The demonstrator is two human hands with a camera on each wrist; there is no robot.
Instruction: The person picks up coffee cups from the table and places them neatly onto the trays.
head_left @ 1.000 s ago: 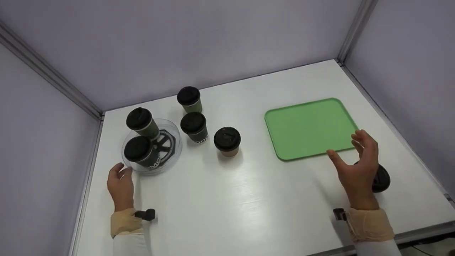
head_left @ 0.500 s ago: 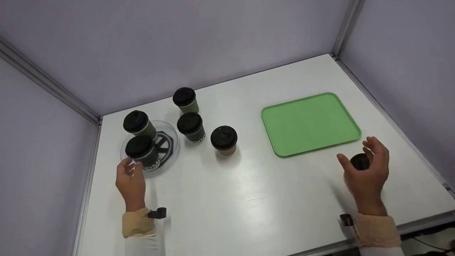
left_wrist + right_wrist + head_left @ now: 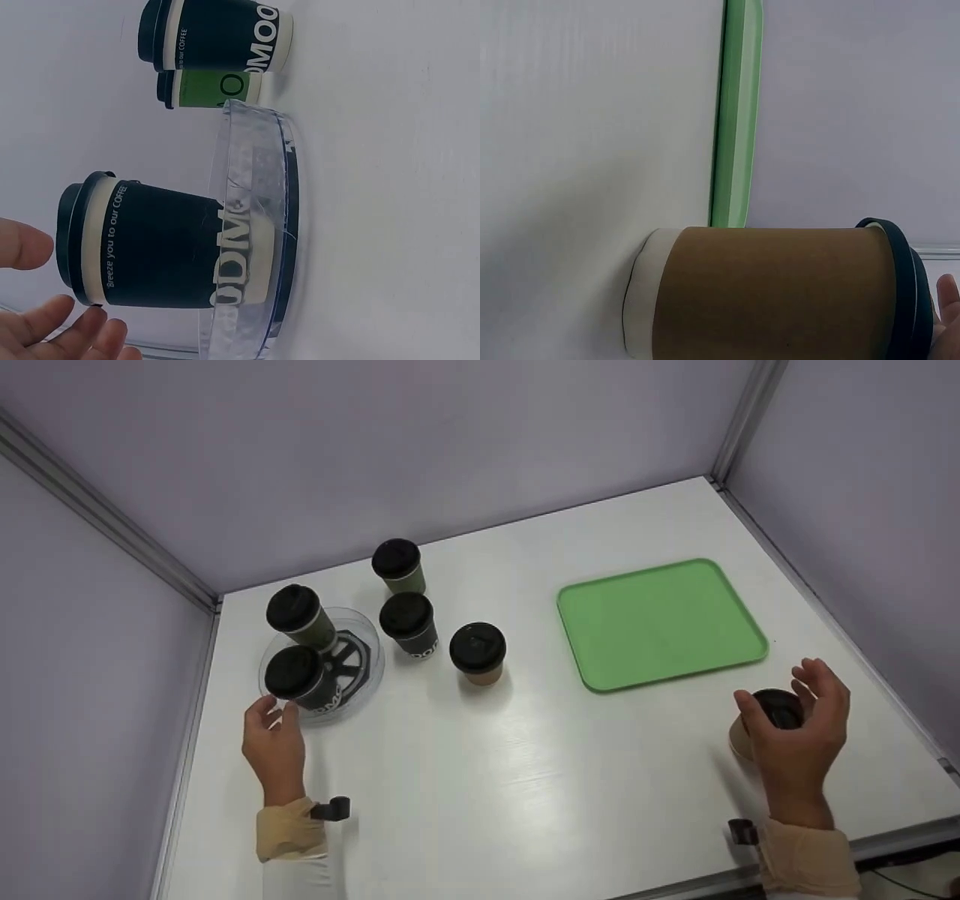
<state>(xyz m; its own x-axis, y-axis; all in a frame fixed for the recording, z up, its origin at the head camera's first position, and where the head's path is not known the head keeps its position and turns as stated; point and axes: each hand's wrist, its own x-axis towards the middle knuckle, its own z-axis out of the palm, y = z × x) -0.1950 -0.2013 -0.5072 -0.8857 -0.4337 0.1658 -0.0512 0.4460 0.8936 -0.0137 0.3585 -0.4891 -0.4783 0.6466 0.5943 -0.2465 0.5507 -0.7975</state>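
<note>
My left hand (image 3: pixel 274 746) is beside the nearer dark cup (image 3: pixel 161 247), which stands upright on a clear round tray (image 3: pixel 371 634). In the left wrist view, a small gap separates the thumb from the black lid, and the other fingers curve loosely below it in the picture. A green cup (image 3: pixel 315 631) shares that tray. At the right, my right hand (image 3: pixel 802 742) hovers with thumb and fingers spread about the black lid of a brown cup (image 3: pixel 780 292). That cup stands upright on the table; the hand partly hides it in the head view.
A green rectangular tray (image 3: pixel 664 626) lies beyond the brown cup. Between the two trays stand another green cup (image 3: pixel 409 583), a dark cup (image 3: pixel 420 641) and a second brown cup (image 3: pixel 484 675), all with black lids. Panels enclose the white table's back and sides.
My left hand has moved right, closer to the dark cup. My right hand has shifted right and nearer me; the brown cup's lid, earlier to its right, now shows between thumb and fingers.
</note>
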